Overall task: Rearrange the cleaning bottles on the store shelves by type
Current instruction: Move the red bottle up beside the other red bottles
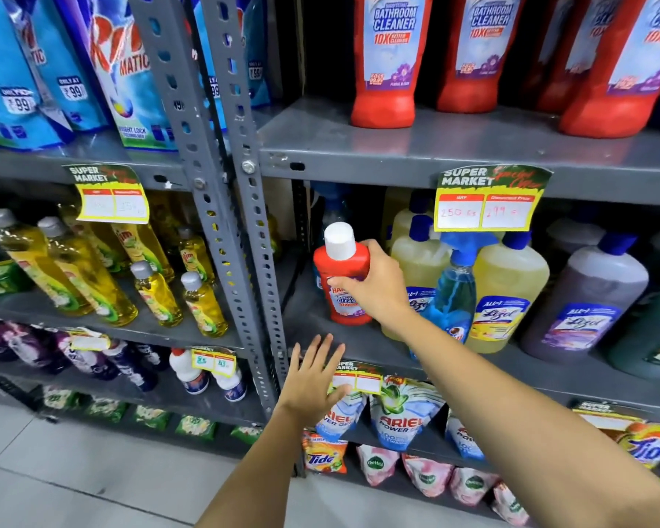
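My right hand [374, 285] grips a red bathroom-cleaner bottle with a white cap [338, 261] at the left end of the middle shelf [343, 348], upright, its base at or just above the shelf. Beside it stand yellow Lizol bottles [505, 287], a blue spray bottle [454, 295], a purple Lizol bottle [587, 299] and a green one [652, 337]. Several matching red bathroom-cleaner bottles [391, 59] line the upper shelf [454, 146]. My left hand [313, 379] is open, fingers spread, against the middle shelf's front edge.
A grey perforated upright [244, 207] divides the racks. The left rack holds blue detergent pouches [65, 66], yellow dish-liquid bottles [92, 276] and dark bottles below. Ariel, Tide and Dettol pouches [404, 417] fill the lower right shelves. Price tags [488, 200] hang from shelf edges.
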Demonstrator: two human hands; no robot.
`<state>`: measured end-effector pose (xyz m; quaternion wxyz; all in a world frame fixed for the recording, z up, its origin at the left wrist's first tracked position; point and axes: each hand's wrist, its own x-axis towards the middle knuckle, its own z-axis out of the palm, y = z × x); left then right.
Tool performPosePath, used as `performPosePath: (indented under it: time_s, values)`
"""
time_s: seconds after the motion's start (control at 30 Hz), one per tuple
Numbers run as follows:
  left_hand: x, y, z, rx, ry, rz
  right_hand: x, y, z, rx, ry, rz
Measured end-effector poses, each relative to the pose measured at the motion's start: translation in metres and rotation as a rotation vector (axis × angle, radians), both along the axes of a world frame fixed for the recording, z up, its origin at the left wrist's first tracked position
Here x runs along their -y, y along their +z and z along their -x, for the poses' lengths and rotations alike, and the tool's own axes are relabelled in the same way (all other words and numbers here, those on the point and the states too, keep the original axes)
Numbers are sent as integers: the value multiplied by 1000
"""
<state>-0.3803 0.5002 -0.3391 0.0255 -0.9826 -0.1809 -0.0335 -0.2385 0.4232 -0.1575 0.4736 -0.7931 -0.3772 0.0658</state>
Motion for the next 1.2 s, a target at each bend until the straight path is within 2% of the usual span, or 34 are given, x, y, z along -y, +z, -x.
performPosePath:
  time_s: [0.1, 0.2, 0.37, 0.5, 0.57, 0.63, 0.8, 0.97, 1.2]
  values:
    - [2, 16, 0, 72, -31, -19, 30, 41, 13, 159, 140, -4]
    - [5, 56, -6, 337, -164, -15, 59, 100, 22, 228, 184, -121]
    - [9, 168, -30, 813, -301, -178, 107, 210, 30, 167, 293, -461]
    - [10, 260, -41, 1133, -338, -310, 137, 288, 25, 196, 326, -629]
    - [6, 296, -47, 1134, -323, -346, 142, 317, 16, 239, 288, -646]
    - [-4, 320, -59, 1044, -286, -389, 140, 335, 0, 284, 207, -637]
    - [-21, 327, -86, 835, -320, -357, 114, 338, -60, 235, -5, -489]
    - [-21, 323, -88, 956, -329, -374, 87, 318, -102, 185, -93, -440]
    - [-23, 319, -95, 1080, -315, -463, 77, 293, -122, 120, -78, -429]
